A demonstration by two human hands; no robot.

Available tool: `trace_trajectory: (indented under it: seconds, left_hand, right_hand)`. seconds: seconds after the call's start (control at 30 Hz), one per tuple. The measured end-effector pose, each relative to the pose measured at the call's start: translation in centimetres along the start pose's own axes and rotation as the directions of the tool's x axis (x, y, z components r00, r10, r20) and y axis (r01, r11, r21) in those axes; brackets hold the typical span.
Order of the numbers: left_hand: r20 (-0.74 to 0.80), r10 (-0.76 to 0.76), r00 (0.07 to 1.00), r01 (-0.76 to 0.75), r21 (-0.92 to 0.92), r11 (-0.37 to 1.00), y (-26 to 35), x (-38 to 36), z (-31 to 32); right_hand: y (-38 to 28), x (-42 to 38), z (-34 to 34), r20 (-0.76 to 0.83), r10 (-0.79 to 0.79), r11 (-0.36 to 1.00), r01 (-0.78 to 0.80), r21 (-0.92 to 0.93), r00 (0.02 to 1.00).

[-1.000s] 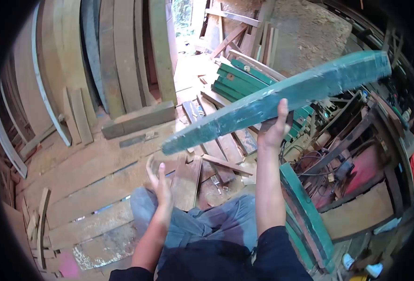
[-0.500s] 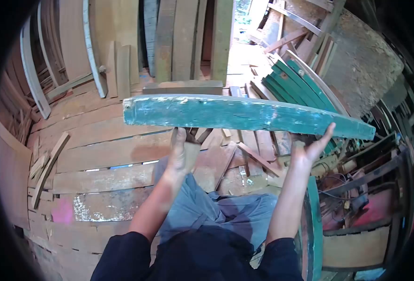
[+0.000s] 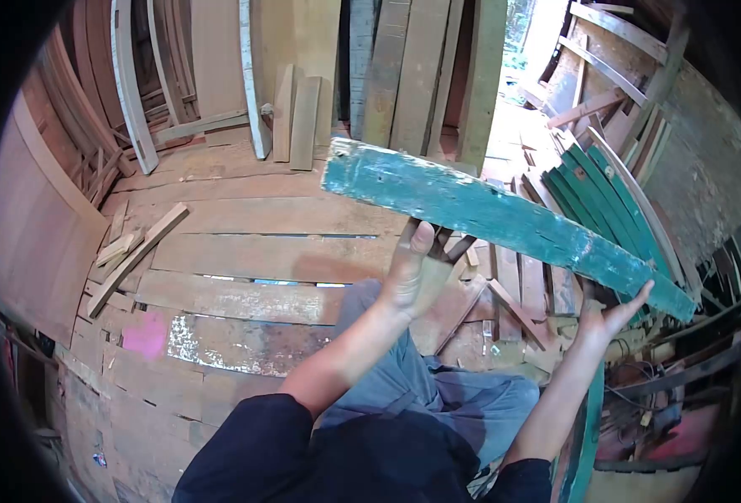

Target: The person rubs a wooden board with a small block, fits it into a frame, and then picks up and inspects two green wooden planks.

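Observation:
A long green-painted wooden board [image 3: 488, 218], its paint chipped along the edges, is held up in the air in front of me. It tilts, with the left end higher than the right. My left hand [image 3: 417, 260] supports it from below, left of its middle, thumb on the near side and fingers underneath. Close to the right end, my right hand [image 3: 609, 314] grips the lower edge, its thumb over the painted face. The fingers of both hands are partly hidden behind the board.
Several green boards [image 3: 601, 197] are stacked at the right, by a bright doorway [image 3: 534, 67]. Tall planks [image 3: 425, 75] lean along the back. Loose sticks [image 3: 140, 256] lie on the plank floor [image 3: 245, 218] at the left. Timber and cables [image 3: 639, 394] crowd the right side.
The board has gone from nearly level to slanting, its right end lower. My view has turned left, so the surroundings shift right. Both hands keep hold of the board.

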State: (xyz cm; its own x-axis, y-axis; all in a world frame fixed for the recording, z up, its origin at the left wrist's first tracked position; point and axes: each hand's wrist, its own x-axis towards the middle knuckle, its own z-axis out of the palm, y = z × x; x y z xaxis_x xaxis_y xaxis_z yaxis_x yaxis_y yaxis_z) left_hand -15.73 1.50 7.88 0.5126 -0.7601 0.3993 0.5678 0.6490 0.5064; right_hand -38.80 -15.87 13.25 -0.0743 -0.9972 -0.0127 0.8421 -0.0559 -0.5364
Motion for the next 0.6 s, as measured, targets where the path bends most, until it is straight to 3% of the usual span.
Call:
trace_trajectory:
  seconds: [0.13, 0.37, 0.6]
  left_hand:
    - [0.073, 0.003, 0.997, 0.007, -0.140, 0.990, 0.5, 0.1, 0.2]
    - [0.106, 0.020, 0.994, -0.008, -0.114, 0.993, 1.1, 0.3, 1.0]
    - [0.061, 0.009, 0.998, -0.007, -0.034, 0.999, 0.4, 0.1, 0.6]
  right_hand:
    - [0.3, -0.8, 0.3, -0.011, -0.017, 1.000, 0.017, 0.005, 1.000]
    - [0.6, 0.4, -1.5, 0.014, 0.073, 0.995, -0.073, 0.064, 0.997]
    - [1.6, -0.1, -2.0, -0.046, -0.025, 0.996, 0.029, 0.082, 0.999]
